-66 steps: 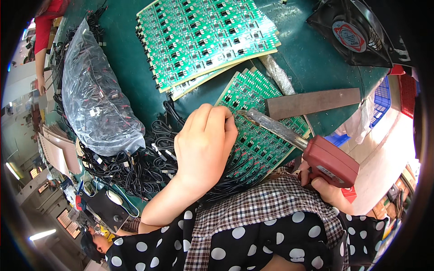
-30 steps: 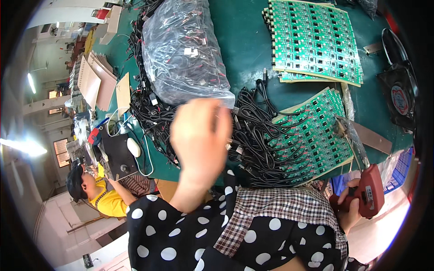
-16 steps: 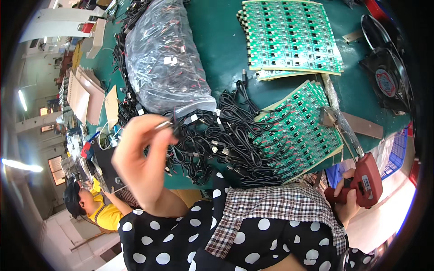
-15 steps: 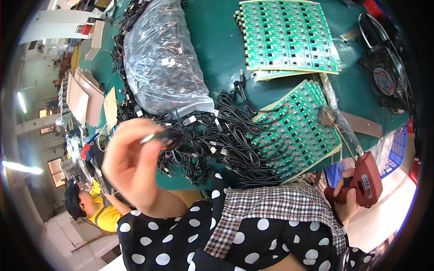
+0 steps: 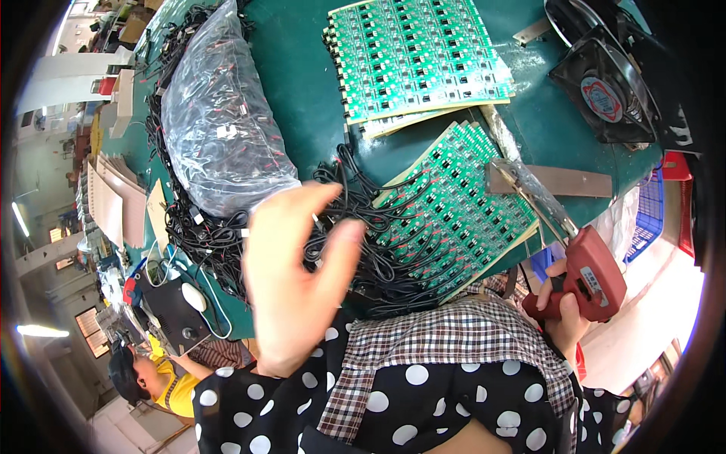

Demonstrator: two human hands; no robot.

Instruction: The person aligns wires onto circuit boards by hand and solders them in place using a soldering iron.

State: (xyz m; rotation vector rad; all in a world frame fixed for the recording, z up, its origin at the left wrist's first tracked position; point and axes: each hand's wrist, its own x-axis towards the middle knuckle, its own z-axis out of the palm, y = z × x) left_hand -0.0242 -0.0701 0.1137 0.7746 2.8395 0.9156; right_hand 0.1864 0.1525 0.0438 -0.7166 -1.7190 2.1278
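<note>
Altogether, I count two piles of green circuit boards on the green bench point(image 5: 291, 91) from where I watch: an upper pile point(image 5: 423, 57) at top centre of the frame and a lower pile point(image 5: 473, 204) at the middle, just right of centre. Black cables point(image 5: 370, 268), too tangled for me to count, run onto the lower pile's left side, some with red wire ends on the boards. One clear plastic bag point(image 5: 223, 125), full of more cables, lies at upper left.

Two bare hands show. I see the left hand point(image 5: 283, 280) left of centre, slightly blurred, its thumb and fingers spread well apart above the cables; I see nothing in the gap, and cannot tell whether a fingertip touches a cable. The right hand point(image 5: 569, 324), at lower right, is closed around the handle of one dark red soldering gun point(image 5: 597, 276). Its metal shaft slants to the upper left, its end overlapping one flat brown strip point(image 5: 567, 181) in my view.

One black fan point(image 5: 605, 91) sits at upper right, and one co-worker in yellow point(image 5: 180, 387) shows at lower left.
</note>
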